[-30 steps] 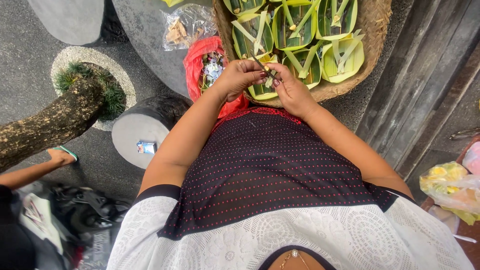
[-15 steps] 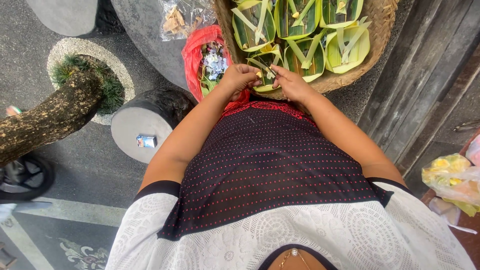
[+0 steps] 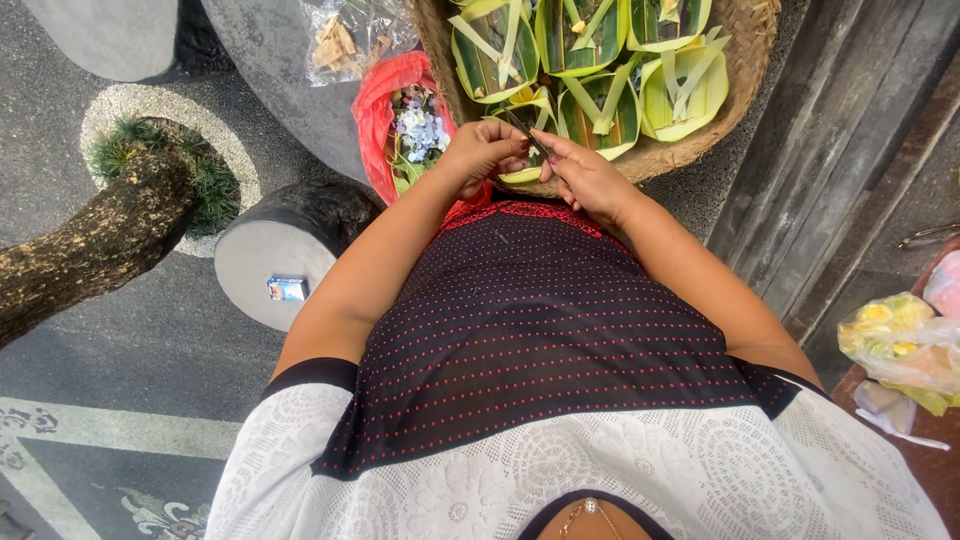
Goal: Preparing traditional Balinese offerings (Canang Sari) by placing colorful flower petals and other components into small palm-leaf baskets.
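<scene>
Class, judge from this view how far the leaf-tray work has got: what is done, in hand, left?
Done: several folded leaf trays already lie in the woven basket. In hand: the left hand and right hand work one small leaf tray at the basket's near edge. Left: flowers sit in the red bag, not yet in trays.

A small green and yellow leaf tray sits at the woven basket's near rim, pinched between fingertips.
</scene>
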